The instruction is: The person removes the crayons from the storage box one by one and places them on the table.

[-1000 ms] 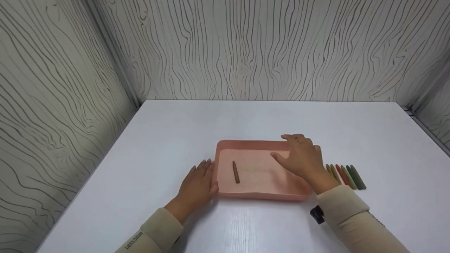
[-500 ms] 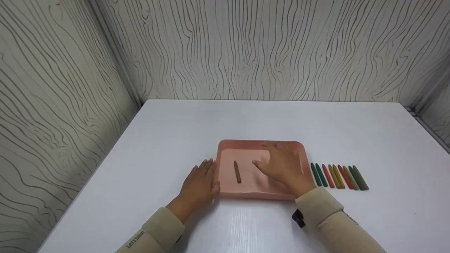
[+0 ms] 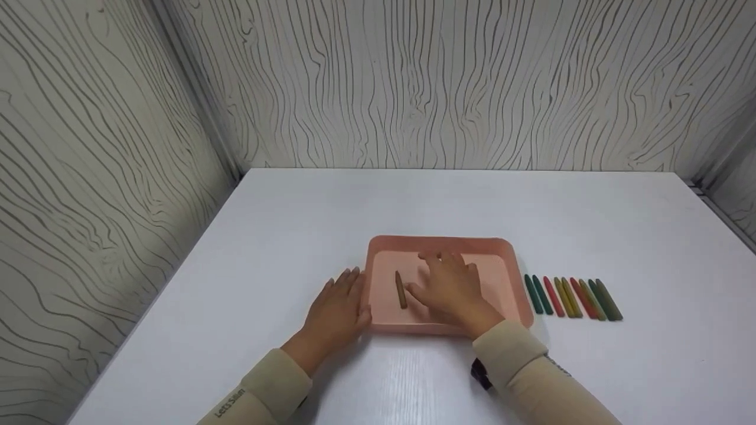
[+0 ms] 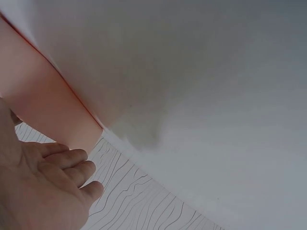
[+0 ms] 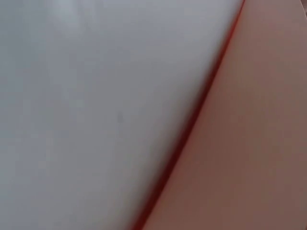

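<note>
A pink tray [image 3: 502, 289] stands on the white table, with a single brown crayon [image 3: 401, 290] lying in its left part. Above the tray floor is my right hand [image 3: 452, 288], fingers spread and slightly bent, its thumb tip just right of the crayon. Nothing shows in its grasp. My left hand [image 3: 338, 304] rests flat at the tray's left side, fingers straight, against the wall. In the left wrist view, the left hand [image 4: 48, 184] lies beside the pink tray wall [image 4: 53, 103]. The right wrist view shows tray wall [image 5: 244, 139] but no fingers.
Right of the tray, several crayons [image 3: 558, 297] lie in a row on the white table [image 3: 313, 206], in green, red, yellow and olive tones. Wood-grain patterned panels [image 3: 413, 88] stand behind the table and along its left side.
My right hand has moved left from above the tray's right edge to beside the brown crayon, uncovering the whole crayon row. The left hand stays at the tray's left side.
</note>
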The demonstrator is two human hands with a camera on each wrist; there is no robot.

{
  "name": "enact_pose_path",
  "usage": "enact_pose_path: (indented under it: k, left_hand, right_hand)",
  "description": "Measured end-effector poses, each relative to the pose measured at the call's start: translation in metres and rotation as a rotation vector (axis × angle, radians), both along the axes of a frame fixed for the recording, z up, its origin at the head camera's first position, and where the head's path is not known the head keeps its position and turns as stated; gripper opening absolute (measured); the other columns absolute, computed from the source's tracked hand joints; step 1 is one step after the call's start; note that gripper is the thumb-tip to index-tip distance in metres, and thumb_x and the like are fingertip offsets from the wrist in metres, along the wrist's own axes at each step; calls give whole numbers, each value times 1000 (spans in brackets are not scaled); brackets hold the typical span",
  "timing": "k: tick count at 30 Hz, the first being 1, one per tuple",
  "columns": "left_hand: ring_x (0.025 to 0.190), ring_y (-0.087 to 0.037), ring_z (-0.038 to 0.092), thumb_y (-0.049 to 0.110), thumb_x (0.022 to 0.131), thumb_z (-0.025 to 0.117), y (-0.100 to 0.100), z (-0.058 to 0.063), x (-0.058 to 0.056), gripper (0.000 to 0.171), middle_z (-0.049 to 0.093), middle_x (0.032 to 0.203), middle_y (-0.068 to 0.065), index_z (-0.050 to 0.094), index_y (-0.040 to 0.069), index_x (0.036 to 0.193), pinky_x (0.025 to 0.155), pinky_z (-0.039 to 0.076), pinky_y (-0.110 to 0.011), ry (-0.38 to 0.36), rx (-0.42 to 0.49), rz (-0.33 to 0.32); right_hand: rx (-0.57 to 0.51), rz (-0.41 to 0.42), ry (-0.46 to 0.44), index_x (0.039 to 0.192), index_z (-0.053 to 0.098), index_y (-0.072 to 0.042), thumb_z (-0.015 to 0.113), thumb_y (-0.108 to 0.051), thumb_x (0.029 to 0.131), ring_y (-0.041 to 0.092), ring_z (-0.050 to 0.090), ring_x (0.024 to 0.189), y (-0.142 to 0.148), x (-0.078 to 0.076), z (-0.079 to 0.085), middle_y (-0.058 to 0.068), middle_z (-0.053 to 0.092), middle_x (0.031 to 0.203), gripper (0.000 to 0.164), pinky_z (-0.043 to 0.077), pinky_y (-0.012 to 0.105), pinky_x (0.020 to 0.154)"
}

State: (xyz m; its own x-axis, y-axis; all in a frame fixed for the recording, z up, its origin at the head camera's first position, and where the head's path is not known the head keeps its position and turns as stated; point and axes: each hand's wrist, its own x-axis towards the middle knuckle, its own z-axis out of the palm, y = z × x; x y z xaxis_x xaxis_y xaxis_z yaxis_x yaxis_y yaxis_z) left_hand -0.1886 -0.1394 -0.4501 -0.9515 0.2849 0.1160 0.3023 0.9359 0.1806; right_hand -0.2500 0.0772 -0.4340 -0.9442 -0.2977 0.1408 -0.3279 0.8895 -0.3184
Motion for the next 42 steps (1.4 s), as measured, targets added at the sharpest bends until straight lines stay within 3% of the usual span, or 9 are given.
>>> enact_pose_path:
  k: [10,22,30,37,42]
  left_hand:
    - [136,-32,33,27,96,42,-1,-1,-2,56,39,146,-18,39,-5,141,109,27,-48,36,7,-25]
    - [137,-31,32,30,96,42,1,-2,-4,58,38,147,-16,38,-2,143,110,25,-47,7,-8,2]
    - [136,-31,32,31,96,42,1,0,-4,58,38,147,-16,38,-3,143,110,26,-47,21,-23,-3]
    - [137,-31,31,30,96,43,0,2,-2,58,37,148,-16,38,-3,143,110,25,-47,12,-12,-4]
    - [138,-31,30,30,96,42,0,-1,-1,58,37,148,-15,37,-3,143,110,24,-47,-4,-5,1]
  right_hand:
    - [38,14,-11,126,58,-13,66,-51,81,31,53,105,-12,2,-3,10,56,118,59,40,51,82]
    - [78,49,-12,120,62,-12,69,-47,80,31,58,96,-22,3,-6,10,59,109,54,44,51,78]
    - [-70,72,-127,112,64,-7,75,-32,78,24,59,78,-24,2,-9,7,57,95,44,50,43,69]
    - [-248,84,-245,110,64,-2,71,-11,76,21,59,80,-25,-1,-12,5,62,89,36,50,39,72]
    - [-332,52,-330,108,65,-3,69,-8,74,18,59,76,-24,-2,-13,1,63,83,34,49,36,71]
